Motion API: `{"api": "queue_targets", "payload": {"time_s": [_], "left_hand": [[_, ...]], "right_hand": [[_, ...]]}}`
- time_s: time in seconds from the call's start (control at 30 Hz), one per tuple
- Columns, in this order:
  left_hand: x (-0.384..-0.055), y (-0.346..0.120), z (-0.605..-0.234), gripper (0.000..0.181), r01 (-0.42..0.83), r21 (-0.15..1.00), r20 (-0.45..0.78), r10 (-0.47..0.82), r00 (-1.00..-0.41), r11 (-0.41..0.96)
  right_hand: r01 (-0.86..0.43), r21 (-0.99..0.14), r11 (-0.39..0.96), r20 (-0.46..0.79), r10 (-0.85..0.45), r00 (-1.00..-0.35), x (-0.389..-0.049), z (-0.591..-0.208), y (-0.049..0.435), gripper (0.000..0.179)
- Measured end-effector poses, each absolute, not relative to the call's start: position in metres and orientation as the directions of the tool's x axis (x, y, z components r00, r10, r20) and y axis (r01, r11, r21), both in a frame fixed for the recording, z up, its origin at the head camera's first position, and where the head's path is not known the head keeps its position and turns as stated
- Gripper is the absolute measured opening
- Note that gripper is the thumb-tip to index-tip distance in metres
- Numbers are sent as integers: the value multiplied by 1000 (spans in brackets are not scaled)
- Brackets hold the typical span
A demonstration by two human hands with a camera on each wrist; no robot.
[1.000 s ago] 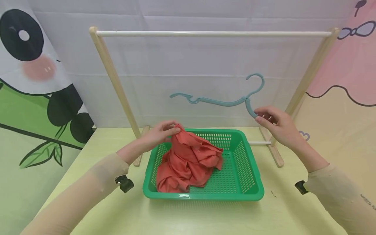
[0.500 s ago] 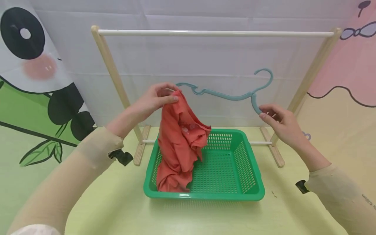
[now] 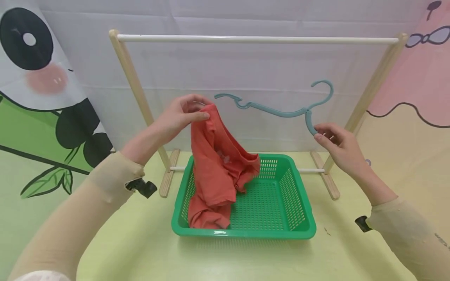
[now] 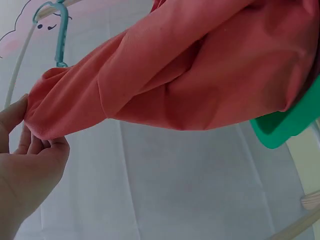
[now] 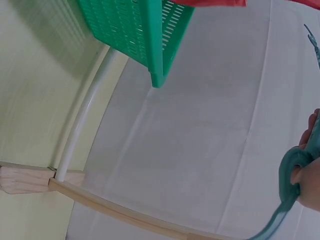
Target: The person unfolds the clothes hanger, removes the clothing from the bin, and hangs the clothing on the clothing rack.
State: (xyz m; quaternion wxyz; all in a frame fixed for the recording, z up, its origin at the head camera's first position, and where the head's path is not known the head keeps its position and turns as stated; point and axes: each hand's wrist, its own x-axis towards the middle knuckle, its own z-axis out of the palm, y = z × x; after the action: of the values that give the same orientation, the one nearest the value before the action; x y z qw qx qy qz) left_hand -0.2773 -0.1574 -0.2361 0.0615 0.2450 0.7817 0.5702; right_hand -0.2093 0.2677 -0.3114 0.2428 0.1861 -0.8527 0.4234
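A red shirt (image 3: 218,160) with a small pale print hangs from my left hand (image 3: 184,111), which pinches it at an upper corner between thumb and fingers. The shirt's lower part lies bunched in the left side of the green basket (image 3: 242,234). In the left wrist view the pinched cloth (image 4: 70,102) stretches away from the fingers. My right hand (image 3: 339,146) grips one arm of a blue-green clothes hanger (image 3: 281,114) at its end, up behind the basket's right side. The hanger's other arm points left toward the shirt, and its hook is up.
Behind the basket stands a clothes rack with a white top bar (image 3: 256,39), wooden side posts (image 3: 135,84) and wooden feet (image 3: 327,177). A pale yellow table (image 3: 246,259) bears basket and rack. A light cloth backdrop (image 3: 225,70) hangs behind, with cartoon prints at both sides.
My left hand has lifted the shirt's corner up out of the basket, so more cloth hangs down. My right hand has moved the hanger slightly right; its hook sits a little higher.
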Motion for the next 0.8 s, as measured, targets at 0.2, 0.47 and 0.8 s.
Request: {"api": "queue_targets", "payload": {"time_s": [0.2, 0.47, 0.8], "left_hand": [[-289, -179, -258, 28, 298, 932, 192, 418, -888, 205], [-294, -195, -266, 27, 298, 928, 180, 433, -883, 222], [-298, -206, -271, 24, 273, 937, 154, 444, -883, 217]], "right_hand": [[-555, -644, 526, 576, -144, -805, -206, -311, 266, 23], [-601, -613, 514, 578, -227, -784, -206, -313, 268, 23], [-626, -616, 478, 565, -285, -774, -207, -314, 267, 23]]}}
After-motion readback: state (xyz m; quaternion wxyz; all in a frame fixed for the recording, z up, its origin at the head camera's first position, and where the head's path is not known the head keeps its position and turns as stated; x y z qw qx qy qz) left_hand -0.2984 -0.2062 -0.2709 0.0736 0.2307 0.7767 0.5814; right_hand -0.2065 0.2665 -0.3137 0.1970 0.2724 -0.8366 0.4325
